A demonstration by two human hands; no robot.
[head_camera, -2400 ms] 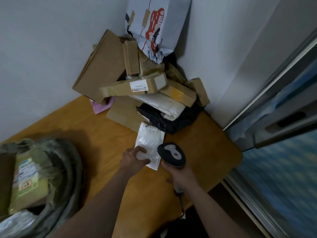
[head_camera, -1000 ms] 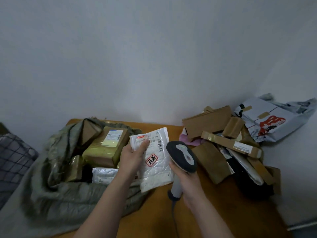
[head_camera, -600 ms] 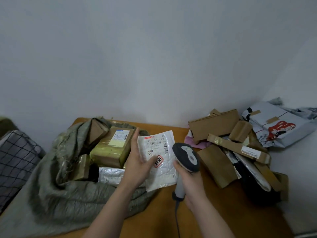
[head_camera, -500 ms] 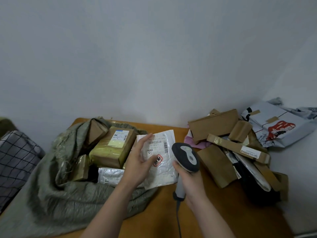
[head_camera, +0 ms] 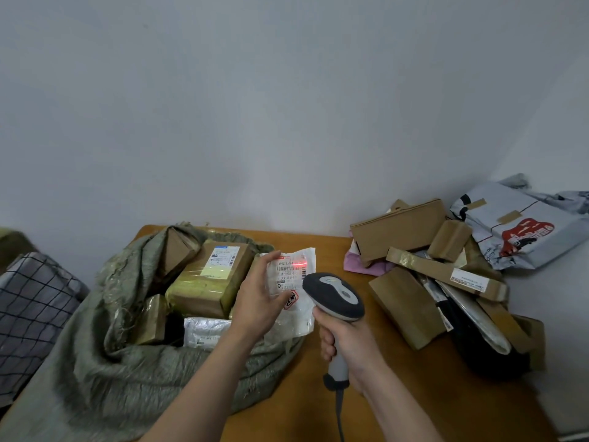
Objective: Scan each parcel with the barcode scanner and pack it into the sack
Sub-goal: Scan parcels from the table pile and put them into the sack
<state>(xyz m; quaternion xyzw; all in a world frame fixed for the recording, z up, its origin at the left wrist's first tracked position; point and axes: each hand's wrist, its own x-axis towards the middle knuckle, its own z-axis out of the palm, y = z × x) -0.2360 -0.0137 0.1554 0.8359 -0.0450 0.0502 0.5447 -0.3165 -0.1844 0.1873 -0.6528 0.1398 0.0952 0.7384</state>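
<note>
Entry, my arms: two forearms are showing bare along their whole visible length; left hand [head_camera: 258, 301] is sitting at 7 o'clock, right hand [head_camera: 347, 342] at 5 o'clock.

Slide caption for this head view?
Left hand holds a white plastic mailer by the green woven sack; right hand aims a grey barcode scanner, red line on the label.

Reaching forward with both bare forearms.
Pinching white parcel [head_camera: 292, 277] in left hand [head_camera: 256, 303], thumb across its front; gripping scanner [head_camera: 334, 295] in right hand [head_camera: 349, 344], fingers wrapped round handle.
</note>
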